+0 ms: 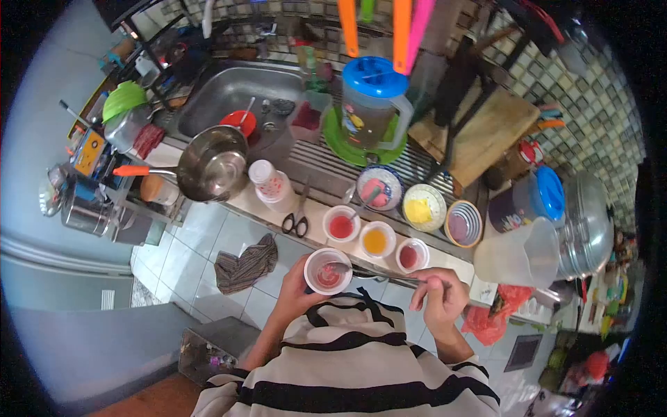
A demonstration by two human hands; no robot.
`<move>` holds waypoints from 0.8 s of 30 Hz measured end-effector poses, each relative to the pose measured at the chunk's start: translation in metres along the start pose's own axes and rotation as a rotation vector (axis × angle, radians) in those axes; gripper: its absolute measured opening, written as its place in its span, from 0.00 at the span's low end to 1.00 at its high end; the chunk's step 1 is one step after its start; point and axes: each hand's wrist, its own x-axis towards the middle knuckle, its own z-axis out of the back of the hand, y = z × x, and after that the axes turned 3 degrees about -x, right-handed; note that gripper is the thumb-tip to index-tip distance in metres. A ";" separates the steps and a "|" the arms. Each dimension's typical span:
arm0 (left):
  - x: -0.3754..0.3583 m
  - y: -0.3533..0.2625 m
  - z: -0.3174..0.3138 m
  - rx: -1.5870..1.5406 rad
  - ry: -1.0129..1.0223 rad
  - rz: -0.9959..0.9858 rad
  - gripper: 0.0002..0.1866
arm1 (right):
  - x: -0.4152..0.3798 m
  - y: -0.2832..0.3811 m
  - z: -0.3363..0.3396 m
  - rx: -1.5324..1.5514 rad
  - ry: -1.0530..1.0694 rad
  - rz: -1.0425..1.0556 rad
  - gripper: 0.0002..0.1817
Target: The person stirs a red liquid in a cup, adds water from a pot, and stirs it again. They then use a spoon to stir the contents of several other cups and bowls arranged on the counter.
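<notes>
My left hand (294,293) is wrapped around a white cup (309,270) in front of my striped shirt. A little pinkish-red stuff lies at the bottom of this cup. A long-handled metal spoon (381,276) reaches into the cup, its tip over the red contents. At its other end, the fingers of my right hand (442,295) are closed on the handle. Just beyond, along the counter edge, are three white cups: one with red contents (341,226), one with orange (375,241) and one with darker red (409,256).
Behind the cups stand bowls with pink (376,197), yellow (419,210) and purplish (458,226) contents. Scissors (295,224), a white bottle (272,187) and a pot (212,163) are to the left. A blue-lidded pitcher (374,104) stands behind; a clear container (517,254) is at right.
</notes>
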 end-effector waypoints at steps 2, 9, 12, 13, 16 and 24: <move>-0.006 -0.010 0.002 0.051 -0.041 0.008 0.34 | 0.004 -0.001 -0.006 0.199 -0.200 -0.294 0.11; -0.004 -0.022 0.082 0.099 -0.169 -0.038 0.33 | 0.076 -0.009 -0.095 0.496 -0.198 -0.572 0.12; -0.004 -0.023 0.122 0.135 -0.245 -0.038 0.33 | 0.104 -0.011 -0.140 0.563 -0.200 -0.567 0.12; -0.002 -0.024 0.139 0.134 -0.287 -0.034 0.33 | 0.114 -0.010 -0.155 0.601 -0.212 -0.594 0.12; 0.001 -0.020 0.194 0.108 -0.326 -0.015 0.33 | 0.129 -0.017 -0.202 0.622 -0.194 -0.600 0.13; 0.010 0.010 0.313 -0.039 -0.442 0.079 0.35 | 0.141 -0.044 -0.314 0.404 -0.210 -0.656 0.14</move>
